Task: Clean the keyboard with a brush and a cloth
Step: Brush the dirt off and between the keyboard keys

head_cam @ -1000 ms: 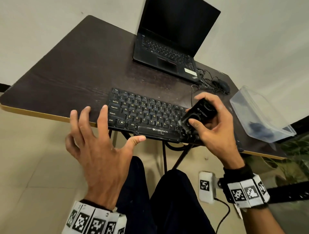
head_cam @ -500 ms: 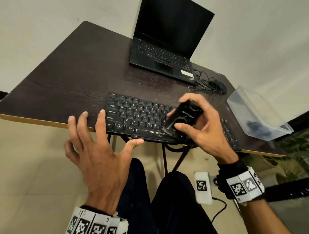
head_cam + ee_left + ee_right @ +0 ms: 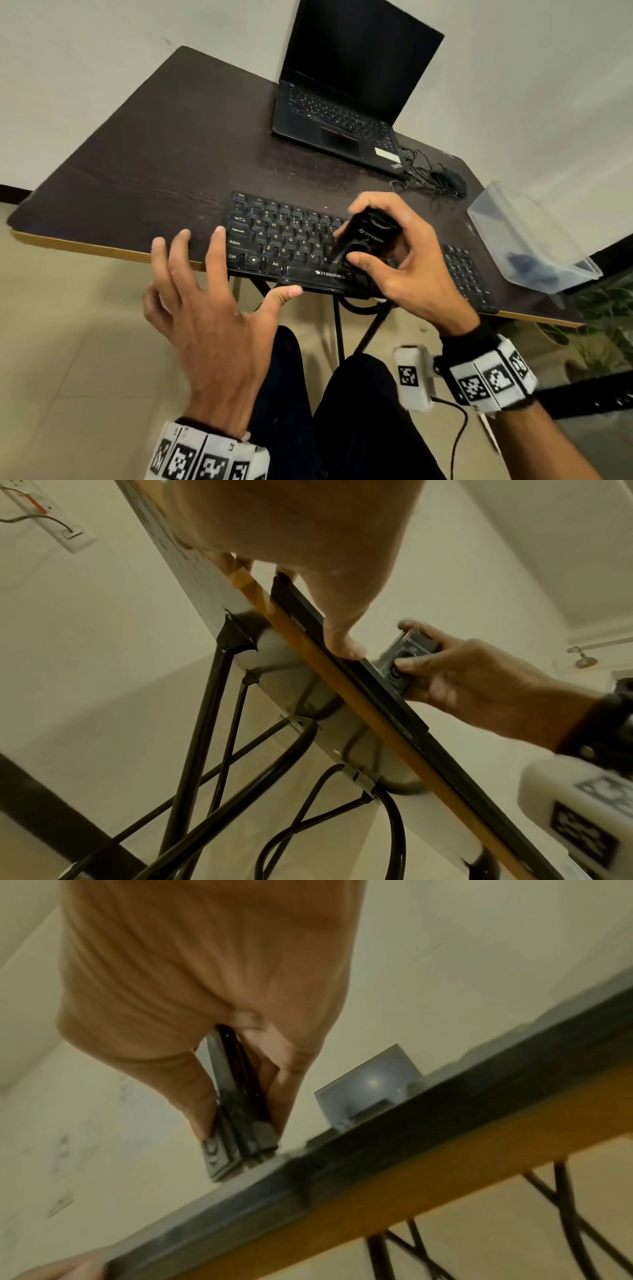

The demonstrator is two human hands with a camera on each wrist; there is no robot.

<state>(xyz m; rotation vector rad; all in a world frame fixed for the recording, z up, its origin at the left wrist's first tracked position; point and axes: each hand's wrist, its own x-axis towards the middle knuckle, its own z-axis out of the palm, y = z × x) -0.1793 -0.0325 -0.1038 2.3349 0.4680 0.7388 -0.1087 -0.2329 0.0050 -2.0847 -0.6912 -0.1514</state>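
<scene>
A black keyboard (image 3: 274,236) lies along the front edge of the dark table (image 3: 154,154). My right hand (image 3: 363,240) grips a black brush (image 3: 373,226) tilted down onto the keys at mid-keyboard, thumb on its lower end. From below, the brush (image 3: 236,1096) tip meets the keyboard (image 3: 377,1164). My left hand (image 3: 255,264) is spread open at the keyboard's left front corner and holds nothing. In the left wrist view its thumb (image 3: 346,647) lies against the keyboard's front edge (image 3: 394,696). A dark bundle, perhaps the cloth (image 3: 527,263), lies in a clear box.
An open black laptop (image 3: 342,113) stands at the back of the table, with a mouse (image 3: 452,178) and tangled cable beside it. The clear plastic box (image 3: 507,222) sits at the right edge. Black table legs (image 3: 192,750) and my knees are below the front edge.
My right hand has carried the brush leftward across the keys, from the right part to the middle. My left hand has stayed spread at the left front corner.
</scene>
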